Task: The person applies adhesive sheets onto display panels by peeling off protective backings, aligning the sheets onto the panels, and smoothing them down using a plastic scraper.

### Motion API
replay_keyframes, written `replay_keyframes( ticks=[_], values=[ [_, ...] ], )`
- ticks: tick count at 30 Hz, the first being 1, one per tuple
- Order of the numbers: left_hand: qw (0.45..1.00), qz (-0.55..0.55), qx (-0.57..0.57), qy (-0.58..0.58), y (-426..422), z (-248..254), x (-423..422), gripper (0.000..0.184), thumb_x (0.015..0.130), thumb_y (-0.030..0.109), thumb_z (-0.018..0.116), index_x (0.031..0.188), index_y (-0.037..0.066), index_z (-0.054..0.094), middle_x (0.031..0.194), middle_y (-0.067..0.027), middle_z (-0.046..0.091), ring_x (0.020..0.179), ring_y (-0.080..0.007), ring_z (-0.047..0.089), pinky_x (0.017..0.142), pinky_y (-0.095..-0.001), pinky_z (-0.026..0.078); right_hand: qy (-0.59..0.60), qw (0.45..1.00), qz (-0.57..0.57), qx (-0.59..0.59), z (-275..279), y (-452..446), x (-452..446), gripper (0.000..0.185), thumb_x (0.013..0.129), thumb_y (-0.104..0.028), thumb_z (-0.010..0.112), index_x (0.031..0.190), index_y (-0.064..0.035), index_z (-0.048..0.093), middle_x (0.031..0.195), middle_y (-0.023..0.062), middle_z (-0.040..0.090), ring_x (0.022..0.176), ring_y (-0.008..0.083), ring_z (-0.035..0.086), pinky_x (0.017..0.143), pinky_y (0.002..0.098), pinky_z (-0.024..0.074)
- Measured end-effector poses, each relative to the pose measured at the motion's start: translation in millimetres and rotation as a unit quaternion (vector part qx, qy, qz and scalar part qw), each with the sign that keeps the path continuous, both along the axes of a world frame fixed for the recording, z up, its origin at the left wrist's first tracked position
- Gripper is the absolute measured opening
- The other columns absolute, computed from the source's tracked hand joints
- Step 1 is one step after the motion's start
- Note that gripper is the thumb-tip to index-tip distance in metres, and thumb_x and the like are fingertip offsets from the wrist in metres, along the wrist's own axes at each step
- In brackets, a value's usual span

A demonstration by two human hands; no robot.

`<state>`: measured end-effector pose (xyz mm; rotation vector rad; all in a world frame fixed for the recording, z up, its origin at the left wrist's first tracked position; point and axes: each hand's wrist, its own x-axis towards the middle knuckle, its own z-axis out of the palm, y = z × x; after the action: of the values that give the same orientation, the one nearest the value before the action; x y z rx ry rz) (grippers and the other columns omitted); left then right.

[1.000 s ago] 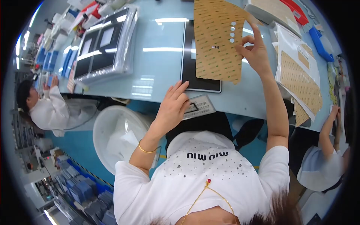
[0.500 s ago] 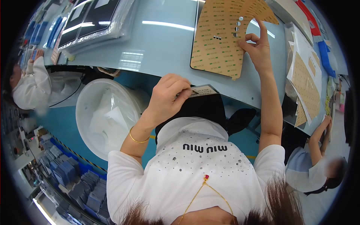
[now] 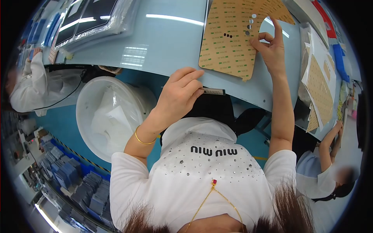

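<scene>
My left hand (image 3: 180, 89) is closed on a small flat plate (image 3: 213, 91) just in front of the table edge. Seen nearly edge-on, the plate shows some small print. A large tan sheet (image 3: 229, 54), printed all over with 3M marks, lies on the table with a dark border along its left side. It has several small holes, and its upper right part curves away. My right hand (image 3: 270, 48) is at the sheet's right edge, thumb and bent fingers pinching there, index finger stretched up toward the curved part. The fingertips under the edge are hidden.
Plastic-wrapped dark panels (image 3: 87, 23) are stacked at the back left. A white bin (image 3: 87, 112) with a plastic liner stands below the table. Papers and tan sheets (image 3: 320, 89) lie at right. Co-workers sit at left (image 3: 35, 85) and right (image 3: 322, 171).
The plate in my left hand has tilted from showing its printed face to nearly edge-on. My right hand keeps its place at the tan sheet's edge. The view has shifted slightly.
</scene>
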<state>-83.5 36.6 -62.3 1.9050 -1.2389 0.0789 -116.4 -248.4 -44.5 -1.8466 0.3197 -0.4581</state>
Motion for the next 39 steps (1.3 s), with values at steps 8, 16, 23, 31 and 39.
replay_keyframes(
  ticks=[8,16,23,31,39],
  values=[
    [1.0,0.002,0.007,0.012,-0.3,0.7,-0.7,0.016,0.07,-0.001,0.07,0.079,0.0,0.056,0.112,-0.0124,0.062,0.104,-0.0287,0.056,0.084,-0.0359,0.05,0.01,1.0,-0.01,-0.024,-2.7,-1.0,0.7,0.077,0.079,0.002,0.067,0.144,-0.015,0.028,0.081,0.0036,0.061,0.07,0.0085,0.06,0.061,0.0225,0.0514],
    [0.998,-0.002,0.054,-0.03,-0.9,1.5,-1.5,0.019,0.069,-0.002,0.069,0.078,0.0,0.053,0.116,-0.0163,0.059,0.107,-0.0306,0.053,0.088,-0.0367,0.048,0.018,0.999,-0.026,-0.041,-3.1,0.6,2.2,0.078,0.079,0.001,0.067,0.144,-0.0164,0.028,0.081,0.0036,0.061,0.066,0.0071,0.06,0.06,0.0211,0.0502],
    [0.998,0.012,0.054,-0.019,-1.1,1.7,-3.0,0.017,0.07,-0.003,0.07,0.079,0.0,0.056,0.116,-0.0132,0.061,0.106,-0.031,0.056,0.083,-0.0366,0.05,0.023,0.998,-0.022,-0.054,-4.9,0.8,4.8,0.077,0.08,-0.001,0.068,0.144,-0.0164,0.028,0.08,0.003,0.061,0.066,0.0065,0.059,0.058,0.0214,0.05],
    [0.997,0.013,0.066,-0.028,-1.4,4.6,-3.4,0.017,0.07,-0.003,0.07,0.079,0.0,0.056,0.115,-0.0128,0.061,0.105,-0.0314,0.056,0.083,-0.0369,0.05,0.037,0.995,-0.035,-0.087,-5.0,2.0,6.7,0.076,0.08,-0.002,0.068,0.143,-0.016,0.03,0.08,0.0018,0.061,0.068,0.0059,0.058,0.057,0.0214,0.0499],
    [0.998,0.001,0.046,-0.039,-1.5,-0.5,-0.5,0.019,0.068,-0.002,0.07,0.078,0.001,0.054,0.113,-0.0141,0.06,0.104,-0.0302,0.055,0.086,-0.0364,0.049,0.044,0.993,-0.03,-0.104,-5.5,2.1,5.9,0.076,0.08,-0.002,0.068,0.143,-0.0196,0.031,0.079,0.0019,0.06,0.063,0.0067,0.06,0.055,0.0214,0.0495]
  ],
)
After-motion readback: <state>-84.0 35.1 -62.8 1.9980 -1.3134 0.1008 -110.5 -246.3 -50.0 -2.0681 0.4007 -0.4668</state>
